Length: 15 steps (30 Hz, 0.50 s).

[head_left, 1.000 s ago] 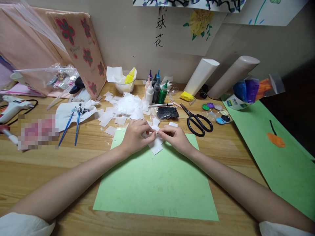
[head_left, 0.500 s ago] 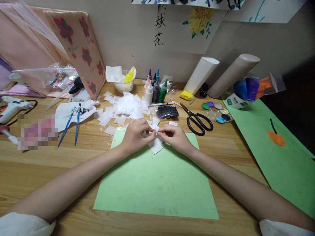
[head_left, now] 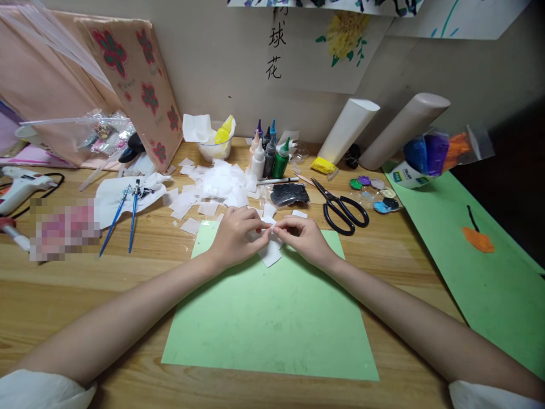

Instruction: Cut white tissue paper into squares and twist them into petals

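My left hand (head_left: 239,236) and my right hand (head_left: 305,240) meet fingertip to fingertip over the far edge of a green sheet (head_left: 272,318). Both are closed in a pinch on a small piece of white paper, mostly hidden by the fingers. Beneath the fingertips lies a white paper square (head_left: 271,255), partly on the green sheet. Just beyond my left hand spreads a loose pile of white paper pieces (head_left: 223,182). A flat black packet (head_left: 290,194) lies beyond my right hand, and black-handled scissors (head_left: 340,207) rest to its right.
Several paint bottles (head_left: 258,162) stand behind the paper pile, beside a plastic bowl (head_left: 214,150). Two blue brushes (head_left: 133,221) and a glue gun (head_left: 25,184) lie at left. Tall tubes (head_left: 347,130) lean on the wall. Another green sheet (head_left: 472,267) lies at right.
Both hands stay in nearly the same place. The fingertips have shifted very slightly around the small paper; the rest looks unchanged.
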Each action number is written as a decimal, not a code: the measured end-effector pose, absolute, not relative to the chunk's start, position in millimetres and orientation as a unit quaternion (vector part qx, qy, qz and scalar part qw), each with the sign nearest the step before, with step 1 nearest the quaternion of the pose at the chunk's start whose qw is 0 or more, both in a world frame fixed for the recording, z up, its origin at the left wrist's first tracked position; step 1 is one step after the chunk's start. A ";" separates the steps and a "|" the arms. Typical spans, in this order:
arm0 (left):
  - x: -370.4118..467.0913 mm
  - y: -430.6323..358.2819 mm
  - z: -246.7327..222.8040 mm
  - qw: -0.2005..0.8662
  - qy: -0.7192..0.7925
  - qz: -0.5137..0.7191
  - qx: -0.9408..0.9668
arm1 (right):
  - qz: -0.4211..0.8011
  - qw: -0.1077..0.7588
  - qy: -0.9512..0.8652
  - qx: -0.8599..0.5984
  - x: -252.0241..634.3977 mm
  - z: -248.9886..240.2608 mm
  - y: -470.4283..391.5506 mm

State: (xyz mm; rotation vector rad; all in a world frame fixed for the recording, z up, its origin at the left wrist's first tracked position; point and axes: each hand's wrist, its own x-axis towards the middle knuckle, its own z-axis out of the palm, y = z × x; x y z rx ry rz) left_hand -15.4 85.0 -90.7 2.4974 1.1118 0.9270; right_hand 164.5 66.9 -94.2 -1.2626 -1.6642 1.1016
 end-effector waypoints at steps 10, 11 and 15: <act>-16.7 84.1 -92.8 0.074 0.366 0.347 0.860 | 0.428 0.392 -0.644 -0.499 162.8 -93.8 67.1; -16.9 84.4 -93.2 0.073 0.363 0.352 0.860 | 0.428 0.391 -0.645 -0.499 162.8 -93.7 66.9; -15.9 83.6 -91.3 0.081 0.373 0.357 0.852 | 0.428 0.384 -0.649 -0.498 163.6 -93.1 66.1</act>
